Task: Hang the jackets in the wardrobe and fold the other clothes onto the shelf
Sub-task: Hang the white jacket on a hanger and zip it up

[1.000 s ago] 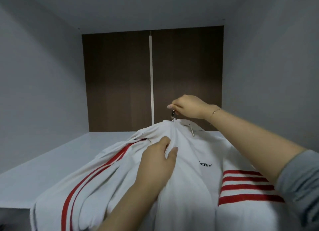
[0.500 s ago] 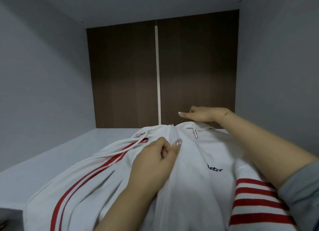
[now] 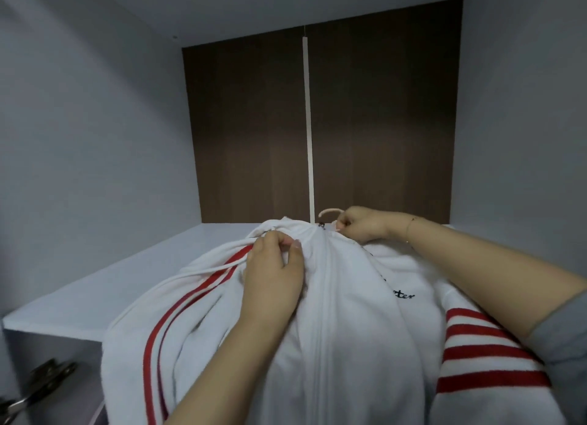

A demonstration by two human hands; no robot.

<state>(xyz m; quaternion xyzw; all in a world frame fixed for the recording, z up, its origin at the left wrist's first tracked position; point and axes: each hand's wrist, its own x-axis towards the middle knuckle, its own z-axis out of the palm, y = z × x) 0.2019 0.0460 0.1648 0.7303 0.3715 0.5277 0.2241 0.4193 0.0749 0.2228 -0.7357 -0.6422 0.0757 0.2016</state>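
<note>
A white zip jacket (image 3: 346, 313) with red stripes on the sleeves lies front-up across the white wardrobe shelf (image 3: 133, 272), its collar toward the back. My left hand (image 3: 273, 275) pinches the fabric just left of the zip, near the collar. At the collar my right hand (image 3: 362, 224) pinches the cloth beside the zip pull. A pale pink hanger hook (image 3: 328, 212) pokes out of the neck opening right above that hand; the rest of the hanger is hidden inside the jacket.
The compartment has grey side walls (image 3: 79, 157) and a dark brown back panel (image 3: 254, 132) with a thin white strip down the middle. A metal door hinge (image 3: 35, 383) sits at the lower left below the shelf's front edge.
My right hand has curled from flat to pinching at the collar, and the pink hanger hook now shows. My left hand has slid up the jacket toward the collar.
</note>
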